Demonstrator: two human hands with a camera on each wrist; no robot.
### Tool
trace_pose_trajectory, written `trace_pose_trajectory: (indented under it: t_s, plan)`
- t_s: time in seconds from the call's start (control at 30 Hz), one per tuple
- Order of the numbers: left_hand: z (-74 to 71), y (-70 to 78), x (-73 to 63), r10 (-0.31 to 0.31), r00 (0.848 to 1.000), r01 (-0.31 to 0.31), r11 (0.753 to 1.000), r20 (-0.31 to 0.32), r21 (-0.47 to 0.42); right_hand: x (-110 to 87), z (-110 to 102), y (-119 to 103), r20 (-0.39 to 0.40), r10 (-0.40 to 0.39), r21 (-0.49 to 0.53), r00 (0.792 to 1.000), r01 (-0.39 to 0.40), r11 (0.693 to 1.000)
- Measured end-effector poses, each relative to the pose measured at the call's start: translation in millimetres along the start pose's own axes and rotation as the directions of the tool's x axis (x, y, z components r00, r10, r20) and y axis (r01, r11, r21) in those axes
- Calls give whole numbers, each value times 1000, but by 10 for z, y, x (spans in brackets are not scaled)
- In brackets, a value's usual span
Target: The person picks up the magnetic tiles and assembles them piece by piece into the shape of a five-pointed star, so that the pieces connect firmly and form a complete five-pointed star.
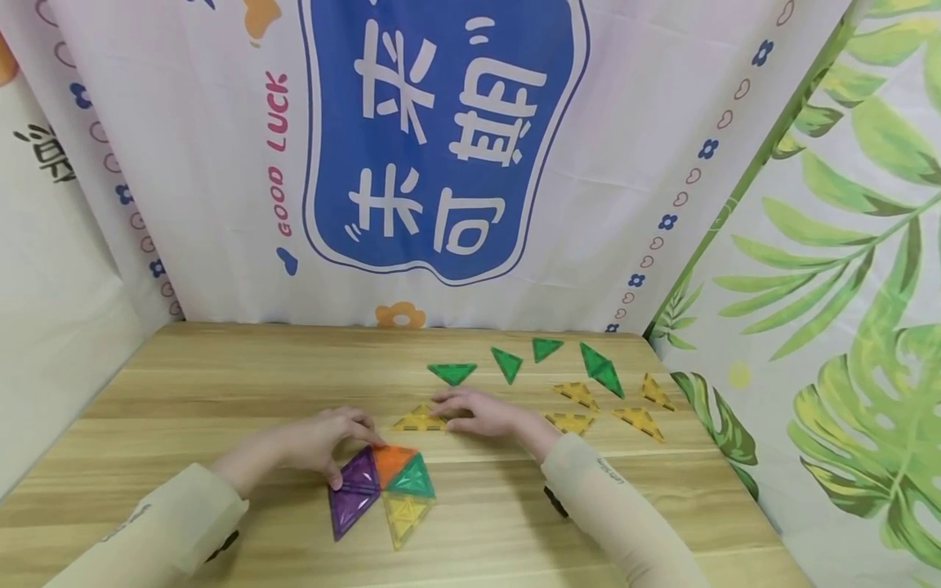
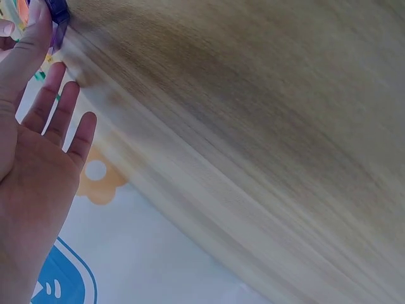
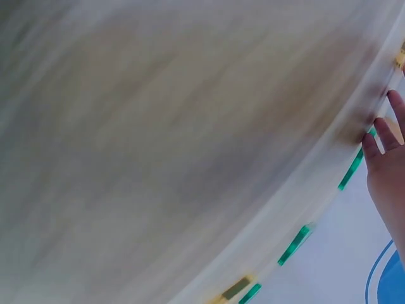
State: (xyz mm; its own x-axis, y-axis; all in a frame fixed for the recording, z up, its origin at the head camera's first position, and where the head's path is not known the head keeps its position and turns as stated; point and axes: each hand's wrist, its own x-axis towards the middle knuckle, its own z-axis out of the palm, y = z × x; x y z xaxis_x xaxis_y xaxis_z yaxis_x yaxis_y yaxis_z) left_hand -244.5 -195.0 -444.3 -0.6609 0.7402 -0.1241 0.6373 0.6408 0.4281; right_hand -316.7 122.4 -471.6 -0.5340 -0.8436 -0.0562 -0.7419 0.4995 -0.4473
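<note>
The left hand (image 1: 323, 443) pinches a purple tile (image 1: 361, 475) at nine o'clock on the tile cluster (image 1: 393, 469); the right hand (image 1: 478, 413), fingers loosely extended, touches a yellow tile (image 1: 416, 421) towards one o'clock. Steady left fingers and an edge grip should serve best.

A wood-grained tabletop (image 1: 220, 367) filled the near part. A white cloth (image 1: 617, 155) with a blue panel (image 1: 444, 139) hung along its far edge. Leaf-print fabric (image 1: 831, 269) hung on the right, whitish fabric (image 1: 55, 286) on the left.
</note>
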Motion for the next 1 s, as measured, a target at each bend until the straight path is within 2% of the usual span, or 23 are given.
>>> trace_pose_trajectory:
  t_s: [0.17,0.43,0.6,0.87,1.0]
  plan:
    - [-23,-18,-22,-6,1000,6,1000,1,-28,-69,-46,48,-18,23,23,1000,-22,999]
    - [-87,-106,-111,-71,997,71,997,-3,-34,-216,-107,93,-22,109,71,994,-107,992]
    - [-134,-193,-154,-131,991,131,990,-8,-62,-293,-132,117,-27,115,78,993,-112,991]
    - [-190,-337,-180,-137,990,135,989,-26,-68,-402,-161,190,-32,116,90,993,-112,990]
    - [-209,-401,-184,-165,986,163,985,-34,-63,-444,-168,207,-35,117,95,993,-113,989]
